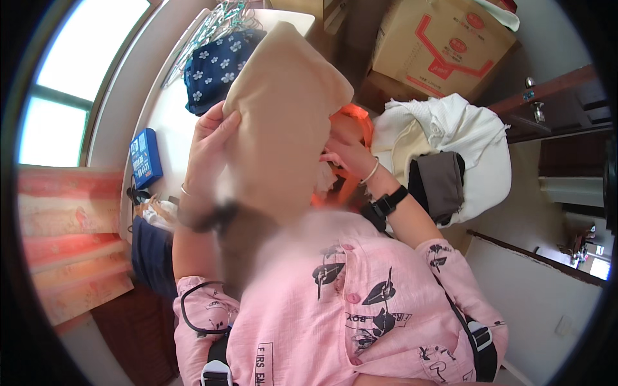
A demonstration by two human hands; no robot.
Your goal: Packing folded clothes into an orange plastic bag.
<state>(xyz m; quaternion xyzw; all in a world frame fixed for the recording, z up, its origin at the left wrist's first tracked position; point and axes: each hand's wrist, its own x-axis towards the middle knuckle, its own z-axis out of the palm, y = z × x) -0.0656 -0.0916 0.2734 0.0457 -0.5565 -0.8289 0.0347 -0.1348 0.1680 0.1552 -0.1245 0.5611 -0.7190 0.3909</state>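
Observation:
A beige piece of cloth [285, 101] hangs raised in front of me, its left edge pinched between the thumb and fingers of my left hand [217, 130]. Its lower end is blurred. My right hand [348, 152] is beside the cloth's right edge, at an orange plastic bag or container [355, 113]. Pale material [324, 178] shows just below its fingers. The cloth covers part of that hand's surroundings, so whether the fingers grip anything is unclear.
On the white table [166, 130] at left lie a folded navy floral cloth [217, 62], several wire hangers [212, 29] and a blue box [146, 158]. At right, a white padded seat [492, 169] bears white fabric [458, 118] and folded dark grey clothing [437, 183]. Behind stands a cardboard carton [400, 53].

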